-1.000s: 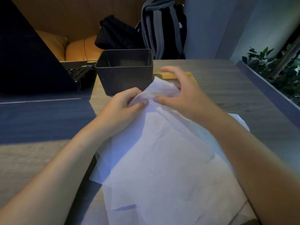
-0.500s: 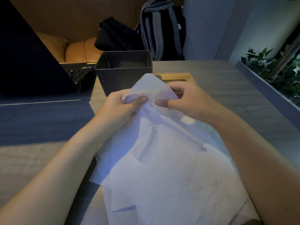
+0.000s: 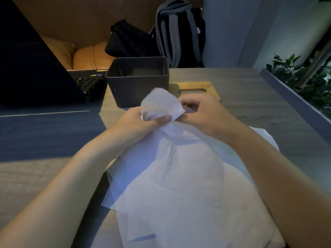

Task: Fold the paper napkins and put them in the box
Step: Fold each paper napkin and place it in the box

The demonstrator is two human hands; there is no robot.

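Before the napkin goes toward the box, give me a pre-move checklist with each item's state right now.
1. Left hand has a grip on the napkin: ok.
2. Right hand holds its other edge: ok.
3. Napkin neatly folded: not ok, it is bunched and its lower part still drapes on the pile.
4. Box open on top: ok.
5. Box has room: ok, nothing visible inside.
6. Only one sheet lifted: cannot tell.

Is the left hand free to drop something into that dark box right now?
Probably yes for reach: the box stands open-topped just beyond the left hand, nothing between them. But both hands pinch the napkin, with the right hand sharing the grip.
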